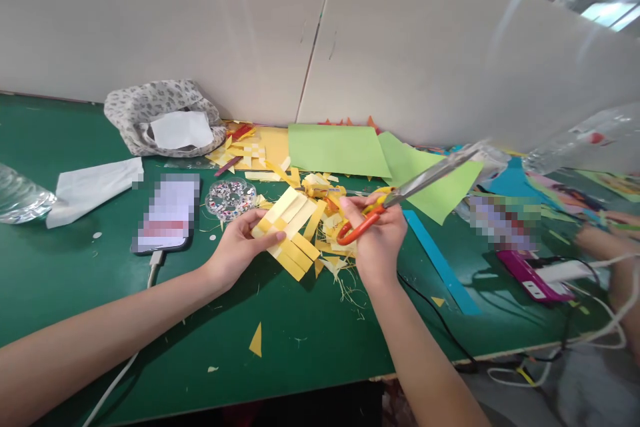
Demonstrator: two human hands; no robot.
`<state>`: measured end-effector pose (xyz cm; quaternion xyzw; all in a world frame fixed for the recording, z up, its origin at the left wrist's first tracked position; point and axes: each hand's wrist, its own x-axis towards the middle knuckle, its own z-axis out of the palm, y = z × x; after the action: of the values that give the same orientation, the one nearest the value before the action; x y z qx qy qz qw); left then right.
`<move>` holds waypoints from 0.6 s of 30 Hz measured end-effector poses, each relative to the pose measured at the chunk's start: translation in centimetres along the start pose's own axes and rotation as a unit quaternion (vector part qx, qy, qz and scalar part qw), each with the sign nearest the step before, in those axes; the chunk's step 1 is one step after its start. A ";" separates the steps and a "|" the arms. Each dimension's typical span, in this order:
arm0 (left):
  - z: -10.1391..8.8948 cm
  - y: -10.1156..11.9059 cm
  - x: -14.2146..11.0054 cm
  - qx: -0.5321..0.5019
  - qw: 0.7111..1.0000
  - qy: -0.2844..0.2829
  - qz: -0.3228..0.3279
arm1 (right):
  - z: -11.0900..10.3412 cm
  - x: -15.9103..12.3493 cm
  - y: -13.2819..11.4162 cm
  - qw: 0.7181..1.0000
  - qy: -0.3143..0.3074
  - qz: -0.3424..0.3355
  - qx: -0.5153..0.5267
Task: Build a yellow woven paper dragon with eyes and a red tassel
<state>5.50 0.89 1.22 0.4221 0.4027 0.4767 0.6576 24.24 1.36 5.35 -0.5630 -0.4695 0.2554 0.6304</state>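
Observation:
Between the thumb and fingers of my left hand is a woven piece of yellow paper strips, pale and darker yellow, its strip ends loose on two sides. My right hand is closed round the orange and yellow handles of a pair of scissors. The blades point up and to the right, away from the paper, and their tips are blurred. Under and behind both hands lies a pile of yellow paper scraps with thin shreds.
Green paper sheets lie against the wall. At left are a phone on a cable, a round bead case and a cloth bag. A blue strip, a magenta power strip and another person's arm are at right.

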 end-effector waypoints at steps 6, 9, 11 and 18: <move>0.0 0.0 0.0 0.002 1.000 -0.005 -0.007 | -0.1 -0.2 0.5 0.996 -0.081 0.031 -0.024; 0.0 0.0 0.0 0.012 1.000 -0.021 -0.009 | 0.5 -1.2 0.5 0.979 -0.183 0.032 -0.086; 0.0 0.0 0.0 0.022 0.999 -0.044 -0.009 | 0.8 -1.8 0.3 0.972 -0.196 0.012 -0.126; 0.1 0.4 -0.1 0.048 0.995 -0.073 -0.040 | 0.6 -1.4 0.2 0.996 -0.075 -0.017 -0.043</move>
<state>5.45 0.89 1.65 0.4702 0.3927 0.3979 0.6829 23.20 0.50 4.70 -0.5605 -0.5356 0.2657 0.5730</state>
